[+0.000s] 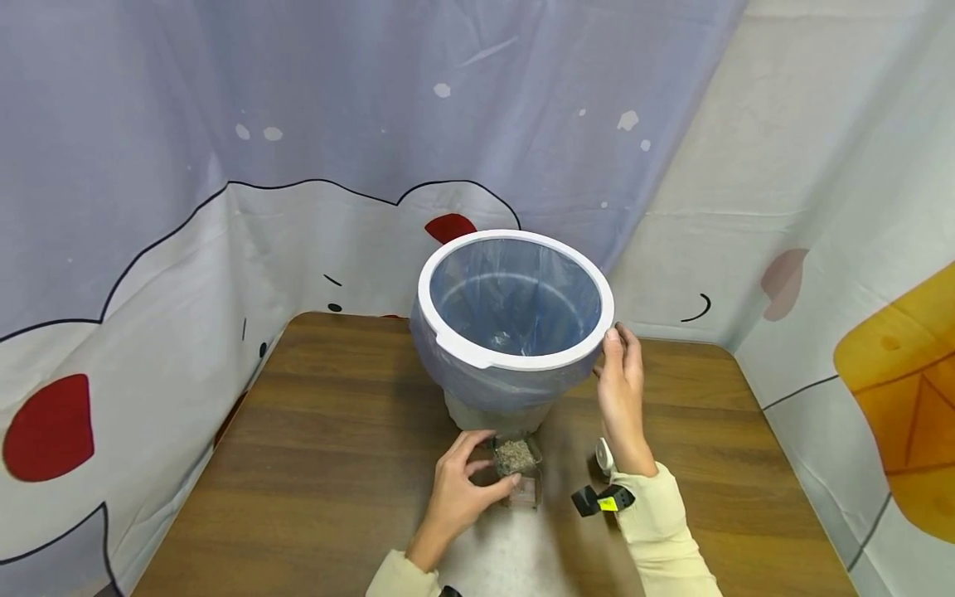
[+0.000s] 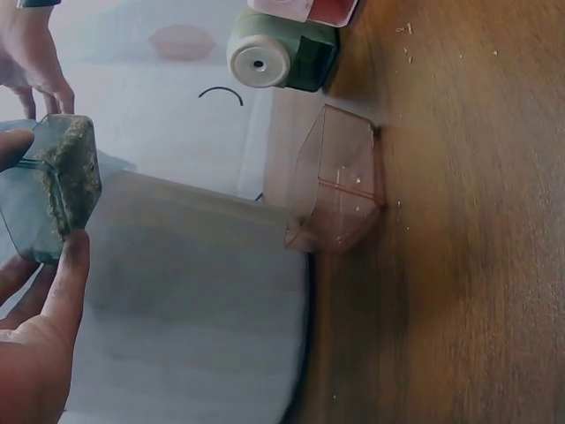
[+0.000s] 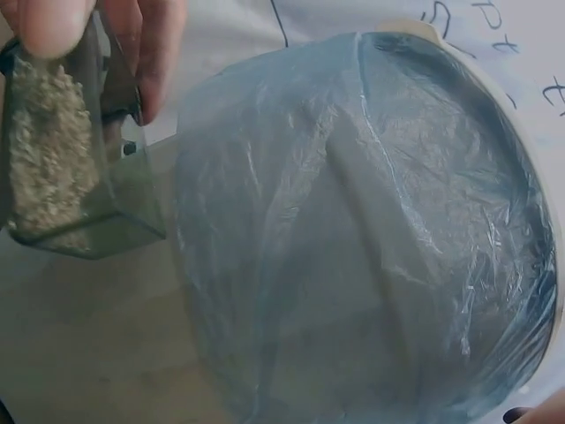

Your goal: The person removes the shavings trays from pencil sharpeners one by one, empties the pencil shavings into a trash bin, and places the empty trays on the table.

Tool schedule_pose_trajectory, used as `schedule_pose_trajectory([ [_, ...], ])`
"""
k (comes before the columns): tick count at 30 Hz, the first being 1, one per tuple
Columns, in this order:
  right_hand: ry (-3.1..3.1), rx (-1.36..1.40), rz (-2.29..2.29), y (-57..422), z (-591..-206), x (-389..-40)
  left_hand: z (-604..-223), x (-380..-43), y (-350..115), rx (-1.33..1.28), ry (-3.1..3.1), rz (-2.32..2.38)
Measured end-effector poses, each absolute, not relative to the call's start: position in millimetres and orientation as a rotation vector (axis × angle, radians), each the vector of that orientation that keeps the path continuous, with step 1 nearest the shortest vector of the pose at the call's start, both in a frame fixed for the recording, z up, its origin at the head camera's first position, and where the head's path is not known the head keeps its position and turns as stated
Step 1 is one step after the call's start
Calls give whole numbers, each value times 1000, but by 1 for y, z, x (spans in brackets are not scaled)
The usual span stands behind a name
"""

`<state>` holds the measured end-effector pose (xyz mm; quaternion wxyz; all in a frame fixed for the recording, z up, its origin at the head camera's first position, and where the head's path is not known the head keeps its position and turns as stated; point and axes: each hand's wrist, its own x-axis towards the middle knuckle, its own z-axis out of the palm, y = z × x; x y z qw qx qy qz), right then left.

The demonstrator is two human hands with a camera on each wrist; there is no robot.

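My left hand (image 1: 458,489) holds a small clear greenish container (image 3: 128,199) by its sides, thumb and fingers around it. Pale, crumbly shavings (image 1: 515,456) lie inside it, seen closely in the right wrist view (image 3: 53,146). In front of it stands a trash bin with a white rim (image 1: 515,361), lined with a translucent blue bag (image 3: 291,221). My right hand (image 1: 622,394) grips the bin's rim at the right side, thumb against the edge. The container is beside the bin, below rim height.
A clear pinkish container (image 2: 340,190) sits on the wooden table (image 1: 321,464) near the bin's foot. Beyond it is a green object with a white round knob (image 2: 260,62). Crumbs dot the tabletop. A printed curtain (image 1: 336,99) hangs behind the table.
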<state>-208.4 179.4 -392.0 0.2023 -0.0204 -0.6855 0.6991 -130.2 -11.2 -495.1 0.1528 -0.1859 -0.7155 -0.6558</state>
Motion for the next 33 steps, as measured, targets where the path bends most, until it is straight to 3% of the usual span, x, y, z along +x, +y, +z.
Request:
schedule_pose_trajectory([
  [11, -1771, 101, 2134, 186, -421, -245, -494, -127, -16, -523, -2067, -1910],
  [13, -1798, 96, 2117, 176, -397, -227, -494, -127, -18, -528, -2066, -1912],
  [33, -1706, -36, 2188, 170, -397, -224, -493, -126, -29, -482, -2090, -1914],
])
